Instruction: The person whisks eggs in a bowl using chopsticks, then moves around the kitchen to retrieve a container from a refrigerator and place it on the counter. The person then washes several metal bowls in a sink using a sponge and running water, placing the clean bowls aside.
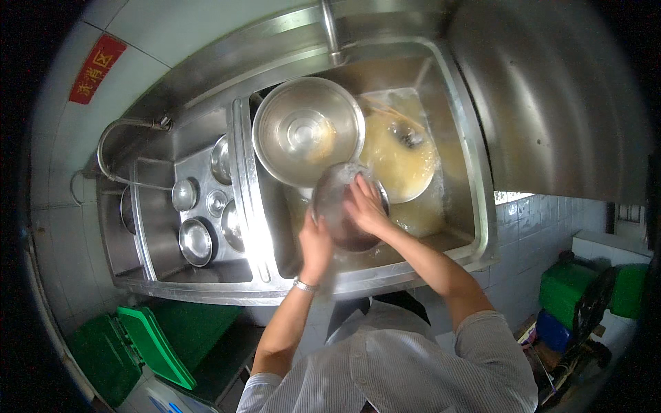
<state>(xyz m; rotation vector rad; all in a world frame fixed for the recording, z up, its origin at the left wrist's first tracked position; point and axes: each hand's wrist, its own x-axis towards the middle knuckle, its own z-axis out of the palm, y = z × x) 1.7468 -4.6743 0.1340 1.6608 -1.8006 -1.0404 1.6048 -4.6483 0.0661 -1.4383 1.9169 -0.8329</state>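
A round metal bowl (341, 227), blurred, is tilted over the right-hand sink basin. My left hand (316, 242) grips its left rim. My right hand (367, 204) lies inside the bowl with its fingers against the inner surface; whether it holds a cloth or sponge I cannot tell. Just behind the bowl stands a large stainless steel basin (289, 118) with a little yellowish residue in its bottom. To the right, a wide round vessel (413, 175) sits in the sink full of cloudy yellow water, with a pair of long wooden sticks (395, 114) across its upper part.
A faucet (330, 36) comes down at the sink's back edge. Several metal bowls (195, 241) lie in the left sink basin, near a curved hose (106, 149). Green lidded bins (155, 346) stand below left, and more green bins (565, 286) at the right.
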